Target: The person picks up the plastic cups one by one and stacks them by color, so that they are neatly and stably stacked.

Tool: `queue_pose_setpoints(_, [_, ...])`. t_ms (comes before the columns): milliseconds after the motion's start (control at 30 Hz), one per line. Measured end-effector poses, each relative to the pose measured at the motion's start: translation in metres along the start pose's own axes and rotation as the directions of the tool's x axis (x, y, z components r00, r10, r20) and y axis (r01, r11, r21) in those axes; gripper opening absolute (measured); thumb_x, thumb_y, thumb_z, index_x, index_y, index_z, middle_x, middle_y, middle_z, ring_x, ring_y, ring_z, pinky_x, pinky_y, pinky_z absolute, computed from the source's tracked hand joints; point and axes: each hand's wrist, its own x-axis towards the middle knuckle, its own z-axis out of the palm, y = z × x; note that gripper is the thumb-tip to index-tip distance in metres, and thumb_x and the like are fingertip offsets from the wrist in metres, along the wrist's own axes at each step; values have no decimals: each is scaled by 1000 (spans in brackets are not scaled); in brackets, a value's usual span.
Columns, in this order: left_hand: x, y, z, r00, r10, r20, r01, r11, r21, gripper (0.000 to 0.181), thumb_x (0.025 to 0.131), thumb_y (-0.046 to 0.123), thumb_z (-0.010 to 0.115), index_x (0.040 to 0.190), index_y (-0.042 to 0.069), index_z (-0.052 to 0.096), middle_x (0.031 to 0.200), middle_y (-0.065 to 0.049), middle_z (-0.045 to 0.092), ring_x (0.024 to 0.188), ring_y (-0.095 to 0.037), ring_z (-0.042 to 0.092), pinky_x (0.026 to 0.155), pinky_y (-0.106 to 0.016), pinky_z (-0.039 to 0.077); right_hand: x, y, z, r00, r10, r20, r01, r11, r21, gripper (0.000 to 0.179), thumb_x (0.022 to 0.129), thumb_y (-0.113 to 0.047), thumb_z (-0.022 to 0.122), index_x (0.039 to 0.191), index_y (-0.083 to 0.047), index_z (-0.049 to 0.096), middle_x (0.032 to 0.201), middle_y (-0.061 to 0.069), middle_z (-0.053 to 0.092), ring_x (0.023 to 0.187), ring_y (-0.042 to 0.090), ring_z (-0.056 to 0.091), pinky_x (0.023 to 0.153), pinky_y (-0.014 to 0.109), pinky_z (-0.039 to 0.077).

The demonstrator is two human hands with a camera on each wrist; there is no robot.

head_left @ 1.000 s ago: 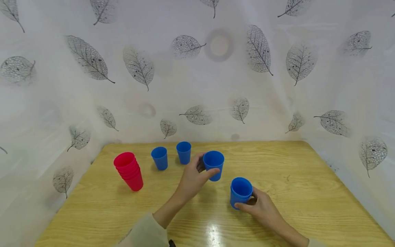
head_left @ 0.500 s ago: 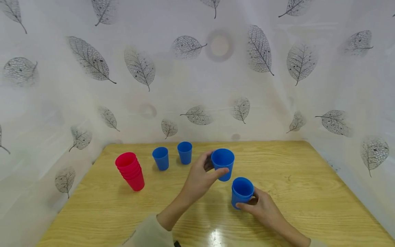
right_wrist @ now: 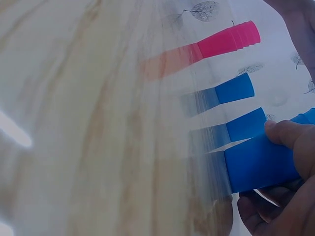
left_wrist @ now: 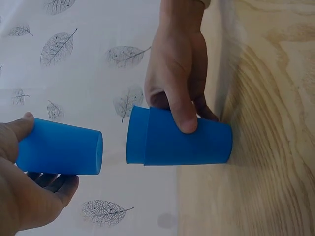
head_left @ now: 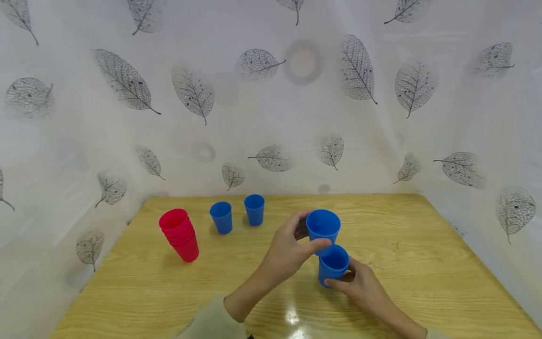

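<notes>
Left hand (head_left: 284,253): blue cup (head_left: 323,225) gripped, near upright, right of frame centre
Gap: blue cup held just above blue stack (head_left: 330,272), apart, long axes nearly parallel
Right hand (head_left: 363,287): blue stack gripped upright, lower right of centre; nearer hand

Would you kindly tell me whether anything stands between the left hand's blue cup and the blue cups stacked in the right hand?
Nothing visible: the left wrist view shows an open gap between the upper blue cup and the blue cup stack below.
</notes>
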Motion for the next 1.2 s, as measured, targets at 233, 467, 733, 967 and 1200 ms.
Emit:
queue_pose_setpoints(233, [3, -3, 13, 999, 17, 35, -17, 1000, -4, 59, 93, 19, 80, 145, 9, 52, 130, -3, 66, 120, -14, 64, 103, -27, 52, 1, 1, -1, 1000, -22, 0, 22, 1000, 10, 60, 87, -19, 85, 134, 6, 58, 119, 20, 70, 95, 22, 72, 76, 25, 60])
queue_pose_setpoints(467, [5, -9, 22, 999, 0, 50, 0, 1000, 4, 60, 93, 21, 81, 144, 9, 54, 130, -2, 68, 118, -11, 64, 102, -27, 53, 0, 2, -1, 999, -21, 27, 20, 999, 29, 58, 89, -19, 83, 135, 6, 58, 122, 22, 69, 100, 26, 72, 80, 29, 61])
queue_pose_setpoints(733, [5, -18, 27, 998, -6, 63, 6, 1000, 7, 61, 92, 19, 81, 145, 7, 52, 132, -4, 67, 120, -12, 63, 103, -27, 52, 1, 2, -2, 1000, -22, 20, 21, 999, 27, 59, 89, -19, 84, 135, 6, 58, 122, 23, 69, 98, 24, 72, 79, 29, 61])
queue_pose_setpoints(967, [3, -23, 30, 997, -31, 65, 28, 998, 57, 61, 93, 22, 81, 145, 9, 52, 138, -2, 64, 130, -15, 58, 112, -38, 47, 0, 3, -2, 999, -29, 30, 28, 999, 41, 62, 89, -18, 83, 138, 8, 55, 124, 25, 67, 98, 25, 73, 80, 31, 62])
queue_pose_setpoints(1200, [-1, -28, 32, 996, -56, 65, 52, 997, 63, 60, 92, 21, 81, 144, 11, 54, 139, -3, 64, 132, -17, 57, 113, -39, 46, 1, 3, -2, 999, -30, 26, 29, 999, 36, 62, 89, -19, 84, 138, 7, 56, 123, 24, 68, 97, 23, 73, 79, 28, 62])
